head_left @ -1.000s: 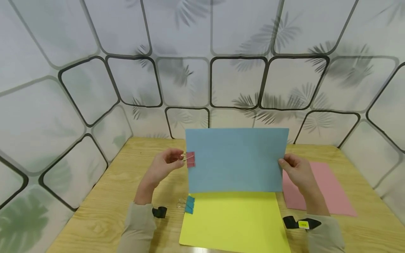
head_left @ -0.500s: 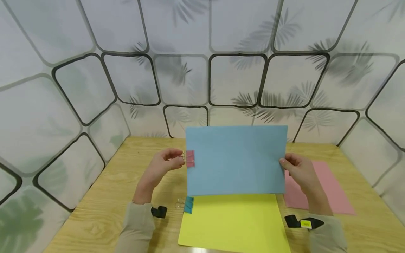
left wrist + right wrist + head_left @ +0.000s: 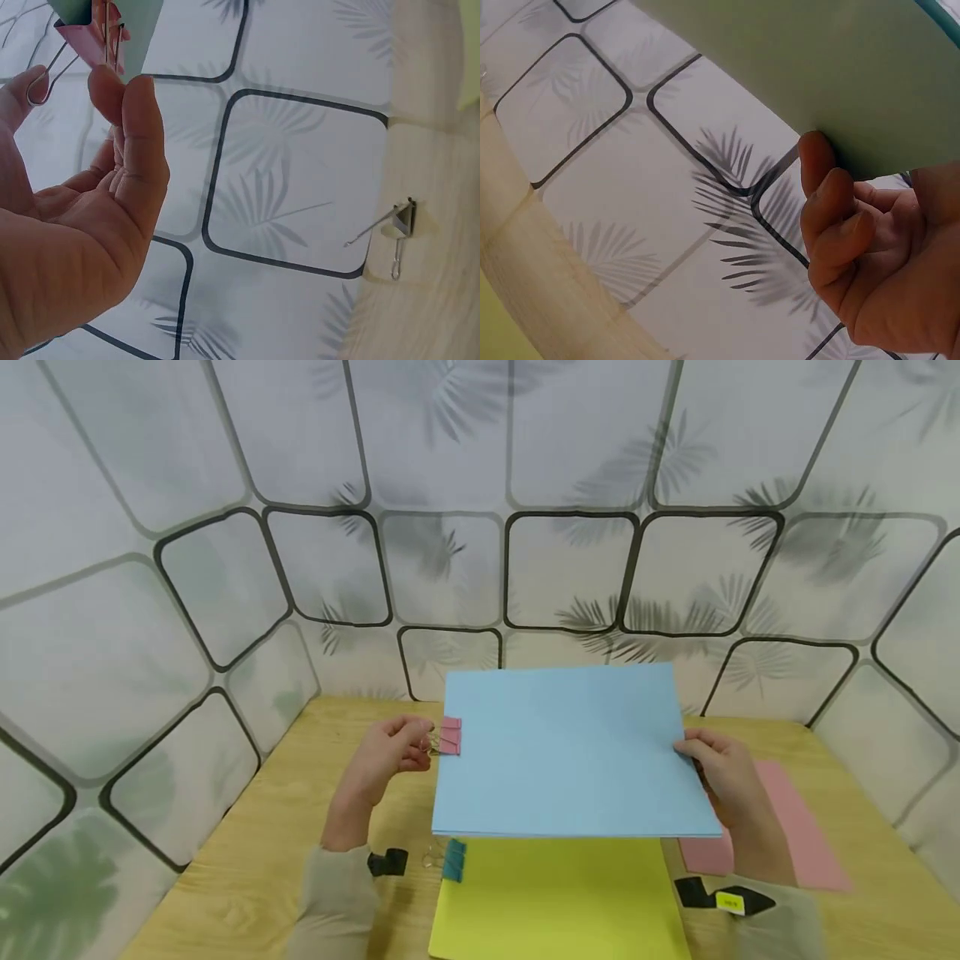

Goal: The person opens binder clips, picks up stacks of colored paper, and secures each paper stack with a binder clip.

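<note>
My left hand [image 3: 381, 768] holds the wire handles of a pink binder clip [image 3: 451, 737], which grips the left edge of a small stack of blue paper [image 3: 570, 752]. At the paper's right edge, my right hand [image 3: 723, 772] pinches the sheets between thumb and fingers. The stack hangs tilted above yellow paper [image 3: 558, 902] on the table. A teal binder clip [image 3: 453, 860] sits at the yellow paper's left edge. In the left wrist view, the pink clip [image 3: 91, 41] has its wire handles spread, with fingertips against them.
Pink paper [image 3: 802, 835] lies on the wooden table [image 3: 262, 860] at the right, partly behind my right forearm. Patterned walls [image 3: 450, 568] enclose the table at the back and sides.
The blue paper has tipped flatter, its near edge now lower and wider in view. My left fingers have shifted on the clip's handles. The right hand has moved slightly right.
</note>
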A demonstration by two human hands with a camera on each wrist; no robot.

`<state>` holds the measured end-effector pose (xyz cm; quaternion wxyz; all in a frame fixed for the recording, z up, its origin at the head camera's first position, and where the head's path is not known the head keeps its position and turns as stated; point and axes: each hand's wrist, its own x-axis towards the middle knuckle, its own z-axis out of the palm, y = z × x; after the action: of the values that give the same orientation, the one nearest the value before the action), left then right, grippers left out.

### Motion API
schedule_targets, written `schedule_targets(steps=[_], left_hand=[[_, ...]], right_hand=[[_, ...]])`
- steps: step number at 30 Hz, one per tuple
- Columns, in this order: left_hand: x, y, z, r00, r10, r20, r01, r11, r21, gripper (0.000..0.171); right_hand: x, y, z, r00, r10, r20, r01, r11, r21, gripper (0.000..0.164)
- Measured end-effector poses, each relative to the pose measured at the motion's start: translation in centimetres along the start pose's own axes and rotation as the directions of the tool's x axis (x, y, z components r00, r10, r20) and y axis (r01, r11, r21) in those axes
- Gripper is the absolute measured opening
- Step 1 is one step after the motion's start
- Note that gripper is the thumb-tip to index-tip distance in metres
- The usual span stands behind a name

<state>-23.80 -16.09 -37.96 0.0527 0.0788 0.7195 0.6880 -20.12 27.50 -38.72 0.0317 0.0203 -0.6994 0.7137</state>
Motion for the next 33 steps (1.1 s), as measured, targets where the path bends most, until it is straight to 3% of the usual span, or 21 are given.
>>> schedule_targets(steps=[6, 10, 13, 18, 23, 30, 33], left_hand=[[0.0, 0.3, 0.3, 0.999, 0.02, -0.03, -0.02, 1.0, 0.001, 0.038], [-0.4, 0.6, 0.3, 1.0, 0.014, -0.027, -0.013, 1.0, 0.013, 0.038], [-0.2, 0.7, 0.3, 0.999, 0.029, -0.031, -0.029, 1.0, 0.012, 0.035], [0.7, 0.5, 0.5, 0.996, 0.084, -0.031, -0.084, 0.996, 0.004, 0.035], [1.5, -0.3, 0.5, 0.986, 0.165, -0.003, -0.165, 0.985, 0.044, 0.035], [2.1, -1.4, 0.1, 0.966, 0.256, 0.031, -0.257, 0.952, 0.167, 0.038], [2.1, -1.5, 0.0, 0.963, 0.267, 0.041, -0.27, 0.939, 0.212, 0.041]], right_hand=[[-0.5, 0.1, -0.5, 0.996, -0.001, 0.087, -0.007, 0.996, 0.089, 0.019], [-0.9, 0.5, -1.4, 0.979, -0.075, 0.188, 0.064, 0.996, 0.064, 0.024], [-0.7, 0.5, -1.9, 0.968, -0.133, 0.21, 0.135, 0.991, 0.007, 0.026], [-0.3, 0.5, -1.9, 0.983, -0.134, 0.124, 0.15, 0.979, -0.136, 0.014], [0.0, 0.6, -1.4, 0.992, -0.122, 0.011, 0.121, 0.961, -0.247, 0.017], [0.5, 0.7, -0.3, 0.98, -0.157, -0.125, 0.08, 0.877, -0.474, 0.037], [0.8, 1.1, -0.2, 0.974, -0.167, -0.15, 0.079, 0.881, -0.467, 0.034]])
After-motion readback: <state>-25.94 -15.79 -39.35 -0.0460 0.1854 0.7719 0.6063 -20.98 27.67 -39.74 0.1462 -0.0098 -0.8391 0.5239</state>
